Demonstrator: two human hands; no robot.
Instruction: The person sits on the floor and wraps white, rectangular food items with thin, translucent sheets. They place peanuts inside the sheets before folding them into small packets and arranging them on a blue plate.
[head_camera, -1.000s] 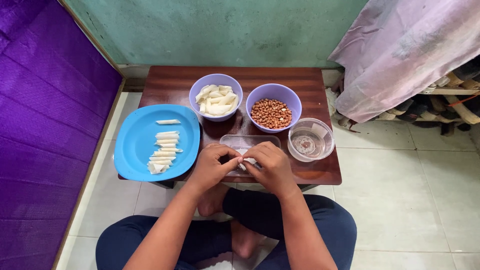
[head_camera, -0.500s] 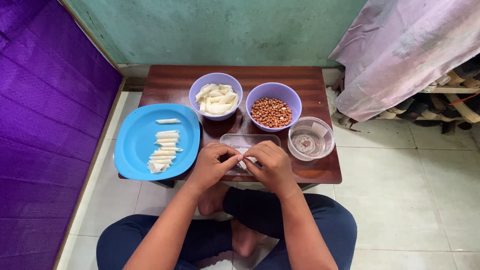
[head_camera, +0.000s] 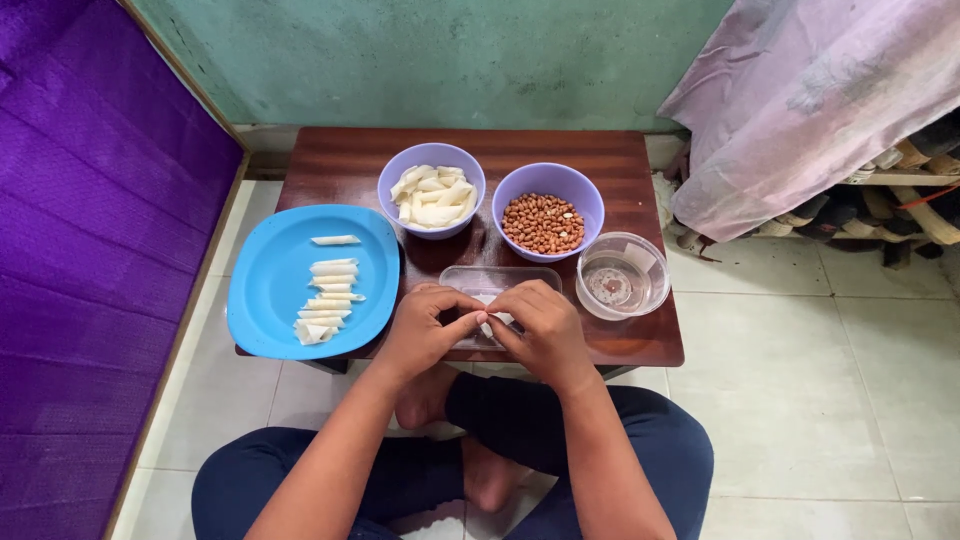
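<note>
My left hand (head_camera: 428, 330) and my right hand (head_camera: 540, 328) meet over a clear rectangular tray (head_camera: 500, 280) at the front of a low wooden table (head_camera: 520, 150). Both pinch a small white piece (head_camera: 487, 326) between their fingertips; most of it is hidden by the fingers. To the left lies a blue plate (head_camera: 270, 290) with several white folded rolls (head_camera: 325, 300) in a column. Behind the hands stand a purple bowl of white strips (head_camera: 431, 188) and a purple bowl of brown peanuts (head_camera: 546, 212).
A clear round container (head_camera: 623, 276) with a little water sits at the table's right front. A purple surface (head_camera: 90, 250) runs along the left, a green wall at the back, a pink cloth (head_camera: 800, 100) over stacked wood at the right. My crossed legs are under the table's front edge.
The hands have stayed over the clear tray, with only slight finger movement on the white piece. Nothing else has moved.
</note>
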